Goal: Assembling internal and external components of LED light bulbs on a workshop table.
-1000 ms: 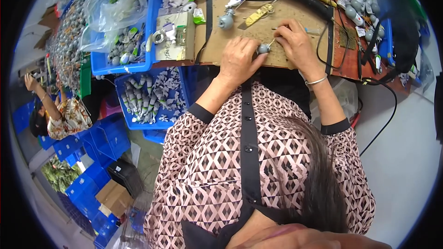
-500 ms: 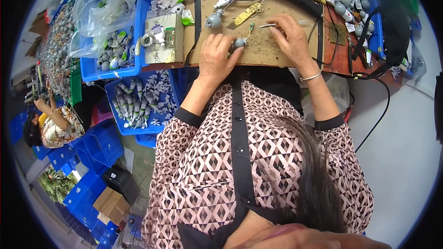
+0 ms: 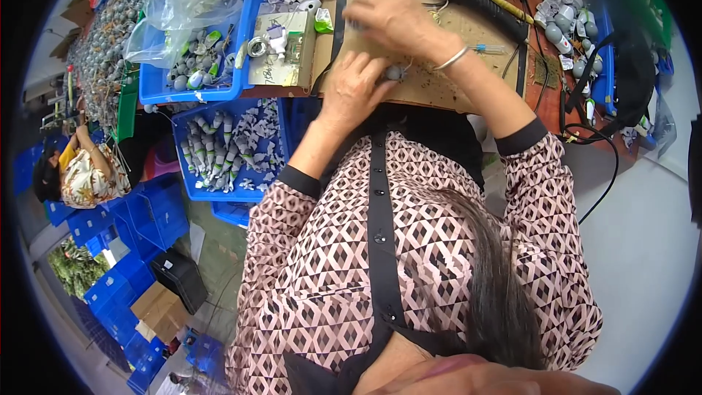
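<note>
My left hand [image 3: 355, 89] rests at the near edge of the cardboard work mat [image 3: 439, 77], its thumb and fingers closed around a small grey rounded bulb [image 3: 395, 73]. Thin wire ends stick out on the bulb's right side. My right hand [image 3: 395, 20] is stretched across the mat toward its far left, fingers smeared by motion. A grey patch shows beneath those fingers; whether they grip it cannot be made out. A thin clear tube [image 3: 488, 49] lies on the mat to the right of my right wrist.
Left stand a box with a metal coil [image 3: 257, 47] and a blue bin [image 3: 190, 95] of grey bulbs; below is a blue tray [image 3: 191, 186] of white-and-grey parts. A black-wrapped rod [image 3: 475, 4] crosses the back. Bulbs [image 3: 563, 22] and cables lie right. Another person [image 3: 95, 172] sits far left.
My right hand has swept left and away across the mat, and the thin silvery tool it held is no longer visible. My left hand stays on the bulb. The view has shifted slightly.
</note>
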The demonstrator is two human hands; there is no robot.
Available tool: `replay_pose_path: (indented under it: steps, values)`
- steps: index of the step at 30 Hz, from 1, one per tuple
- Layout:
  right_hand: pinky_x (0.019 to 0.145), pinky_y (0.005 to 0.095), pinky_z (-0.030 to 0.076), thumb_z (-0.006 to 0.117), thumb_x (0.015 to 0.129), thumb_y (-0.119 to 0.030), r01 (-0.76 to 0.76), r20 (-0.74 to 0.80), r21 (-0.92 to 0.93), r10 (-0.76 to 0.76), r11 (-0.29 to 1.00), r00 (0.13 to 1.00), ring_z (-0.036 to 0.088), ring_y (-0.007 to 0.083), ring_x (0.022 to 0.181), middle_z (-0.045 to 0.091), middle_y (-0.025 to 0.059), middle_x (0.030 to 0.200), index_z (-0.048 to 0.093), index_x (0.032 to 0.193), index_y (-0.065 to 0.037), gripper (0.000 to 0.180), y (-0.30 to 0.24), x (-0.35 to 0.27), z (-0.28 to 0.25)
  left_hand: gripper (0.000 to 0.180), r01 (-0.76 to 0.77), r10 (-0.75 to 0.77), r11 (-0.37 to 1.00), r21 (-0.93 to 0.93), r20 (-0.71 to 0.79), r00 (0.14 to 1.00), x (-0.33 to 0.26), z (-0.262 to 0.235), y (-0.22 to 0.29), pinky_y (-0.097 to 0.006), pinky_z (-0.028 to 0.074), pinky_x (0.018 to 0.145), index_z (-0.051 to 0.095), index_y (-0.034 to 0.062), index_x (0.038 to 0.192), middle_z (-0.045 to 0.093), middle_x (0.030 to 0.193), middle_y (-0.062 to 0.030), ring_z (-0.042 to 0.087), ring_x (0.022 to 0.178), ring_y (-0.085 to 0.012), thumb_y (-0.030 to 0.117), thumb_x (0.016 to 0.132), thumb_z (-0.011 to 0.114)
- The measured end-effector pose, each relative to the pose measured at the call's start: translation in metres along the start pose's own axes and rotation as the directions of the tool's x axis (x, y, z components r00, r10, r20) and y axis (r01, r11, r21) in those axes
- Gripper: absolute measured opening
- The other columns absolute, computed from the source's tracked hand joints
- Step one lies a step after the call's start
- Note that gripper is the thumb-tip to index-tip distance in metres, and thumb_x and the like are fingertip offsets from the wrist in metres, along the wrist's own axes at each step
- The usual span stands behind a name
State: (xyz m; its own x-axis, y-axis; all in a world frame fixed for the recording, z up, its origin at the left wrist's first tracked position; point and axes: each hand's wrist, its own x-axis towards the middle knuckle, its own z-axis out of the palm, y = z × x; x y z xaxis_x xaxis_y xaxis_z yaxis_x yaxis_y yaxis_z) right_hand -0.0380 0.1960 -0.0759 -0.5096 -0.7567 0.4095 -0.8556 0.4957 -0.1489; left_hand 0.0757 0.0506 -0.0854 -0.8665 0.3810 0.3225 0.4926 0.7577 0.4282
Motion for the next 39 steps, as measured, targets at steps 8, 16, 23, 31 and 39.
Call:
replay_pose_path:
  steps: [8,16,23,31,39]
  values:
    - [0.072,0.0279,0.050,0.068,0.088,-0.028,-0.440,0.035,0.708,0.595,0.552,0.803,0.062,0.0138,0.083,0.067,0.0057,0.096,0.059,0.113,-0.008,0.034,0.010,-0.056,-0.056,0.027,-0.196,0.180,0.961,0.193,0.096,0.979,0.042,-0.028,-0.041,-0.038,0.044,0.079,0.063,0.0142,0.099,0.057,0.090,-0.0052,0.054,0.093,-0.0245,0.017,0.075,0.073]
    - [0.078,0.0220,0.048,0.069,0.089,-0.020,-0.242,0.344,0.939,0.685,-0.244,0.642,0.058,0.0089,0.090,0.061,0.0019,0.101,0.056,0.113,-0.003,0.032,-0.051,-0.081,-0.018,0.045,0.003,-0.057,0.954,-0.301,-0.172,0.983,0.029,-0.007,0.001,-0.038,0.044,0.085,0.055,0.0073,0.121,0.056,0.110,-0.0120,0.054,0.096,-0.0279,0.020,0.081,0.071]
    - [0.075,0.0211,0.048,0.064,0.092,-0.021,-0.291,0.353,0.933,0.676,-0.209,0.646,0.059,0.0085,0.086,0.062,0.0020,0.099,0.059,0.112,-0.004,0.026,-0.061,-0.074,0.000,0.036,0.210,-0.286,0.792,-0.574,-0.043,0.957,0.007,0.002,0.001,-0.035,0.047,0.087,0.055,0.0028,0.119,0.060,0.109,-0.0140,0.060,0.099,-0.0278,0.024,0.091,0.063]
    - [0.084,0.0405,0.045,0.069,0.078,-0.010,-0.479,-0.148,0.182,0.506,0.859,0.850,0.054,0.0291,0.094,0.057,0.0092,0.096,0.063,0.102,-0.006,0.025,-0.015,-0.081,-0.009,0.029,0.255,-0.291,0.877,-0.407,-0.029,0.956,0.001,-0.008,-0.013,-0.036,0.047,0.083,0.059,0.0022,0.110,0.063,0.101,-0.0138,0.061,0.093,-0.0306,0.022,0.090,0.064]
    - [0.079,0.0394,0.044,0.073,0.076,-0.021,-0.394,-0.003,0.158,0.400,0.905,0.917,0.054,0.0286,0.090,0.055,0.0106,0.091,0.058,0.089,-0.005,0.025,-0.051,-0.077,-0.012,0.021,0.278,-0.349,0.828,-0.487,-0.058,0.935,0.006,-0.011,-0.029,-0.036,0.047,0.085,0.061,0.0026,0.103,0.065,0.099,-0.0124,0.062,0.094,-0.0281,0.010,0.083,0.060]
